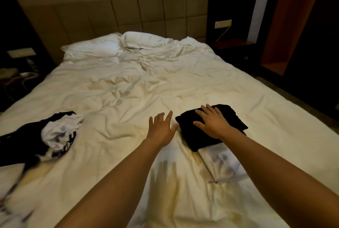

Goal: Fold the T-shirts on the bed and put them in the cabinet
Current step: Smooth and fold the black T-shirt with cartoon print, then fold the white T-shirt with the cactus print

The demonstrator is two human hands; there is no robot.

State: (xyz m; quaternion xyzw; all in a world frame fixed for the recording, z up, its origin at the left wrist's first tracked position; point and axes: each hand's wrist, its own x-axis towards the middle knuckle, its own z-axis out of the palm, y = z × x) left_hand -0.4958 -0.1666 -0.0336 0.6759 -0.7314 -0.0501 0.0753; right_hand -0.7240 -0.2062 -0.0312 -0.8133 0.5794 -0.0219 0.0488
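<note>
From the head view, our right hand [212, 122] presses flat on the folded black T-shirt [211, 126] at centre right, apparently smoothing it; our left hand [162, 129] hovers released beside it. Unfolded T-shirts [45, 134] wait lower left on the bed [128, 81].

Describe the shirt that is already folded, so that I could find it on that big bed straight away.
Start at the wide white bed and come to its near right part. There the folded black T-shirt lies as a flat, neat packet under the right hand. The only other dark clothing, the crumpled black-and-white heap, lies loose at the bed's left edge.
</note>
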